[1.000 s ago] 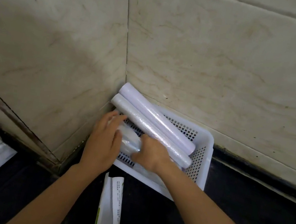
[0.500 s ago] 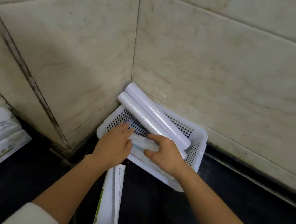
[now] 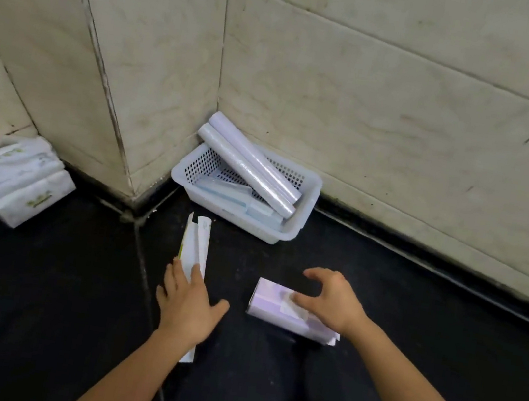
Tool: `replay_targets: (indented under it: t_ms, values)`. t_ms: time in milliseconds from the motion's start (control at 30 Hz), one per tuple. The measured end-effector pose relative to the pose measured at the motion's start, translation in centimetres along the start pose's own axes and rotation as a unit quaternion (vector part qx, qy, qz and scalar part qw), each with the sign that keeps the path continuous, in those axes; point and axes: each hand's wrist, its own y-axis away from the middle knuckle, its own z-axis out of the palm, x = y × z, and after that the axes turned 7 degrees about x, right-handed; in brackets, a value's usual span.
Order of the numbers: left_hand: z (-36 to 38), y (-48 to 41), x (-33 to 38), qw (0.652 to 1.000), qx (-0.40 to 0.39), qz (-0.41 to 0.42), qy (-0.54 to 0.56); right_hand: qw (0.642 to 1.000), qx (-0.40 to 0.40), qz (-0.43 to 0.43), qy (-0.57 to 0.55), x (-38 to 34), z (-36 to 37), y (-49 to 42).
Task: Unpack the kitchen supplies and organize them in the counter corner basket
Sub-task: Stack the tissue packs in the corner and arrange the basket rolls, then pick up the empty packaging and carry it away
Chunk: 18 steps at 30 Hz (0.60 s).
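A white perforated basket (image 3: 305, 207) sits in the wall corner on the black counter. Two pale lilac rolls (image 3: 251, 167) lean across it, their far ends resting on the corner rim. Flat bluish wrapped packs (image 3: 239, 198) lie on its floor. My left hand (image 3: 186, 302) rests flat, fingers apart, on an opened white carton (image 3: 196, 241) lying on the counter. My right hand (image 3: 330, 301) hovers with spread fingers over a lilac box (image 3: 274, 302); its fingertips touch the top of the box without closing around it.
A pack of white tissue bundles with green print (image 3: 13, 181) lies at the left against the wall. Tiled walls close off the back and left. A seam (image 3: 142, 260) runs along the black counter near my left hand.
Both hands have pulled back out of the basket toward me, leaving the bluish packs inside. The left hand now lies on the carton and the right hand reaches over the lilac box.
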Motion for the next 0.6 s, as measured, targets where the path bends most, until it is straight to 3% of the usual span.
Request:
replay_targets:
  t_ms: [133, 300, 433, 600]
  values:
    - [0.7, 2.0, -1.2, 0.999, -0.035, -0.029, -0.021, 0.993, -0.045, 0.030, 0.106, 2.4, 1.4, 2.8]
    - [1.0, 4.6, -2.7, 0.999, -0.034, -0.031, -0.002, 0.985, -0.019, 0.021, 0.167, 2.8, 3.4, 5.2]
    - [0.3, 6.7, -3.2, 0.997, 0.006, -0.041, 0.070, 0.995, 0.007, 0.011, 0.096, 1.8, 3.5, 6.0]
    - [-1.5, 10.4, -4.0, 0.987, 0.071, -0.055, 0.133, 0.997, 0.019, -0.069, 0.006, -1.3, 1.9, 5.1]
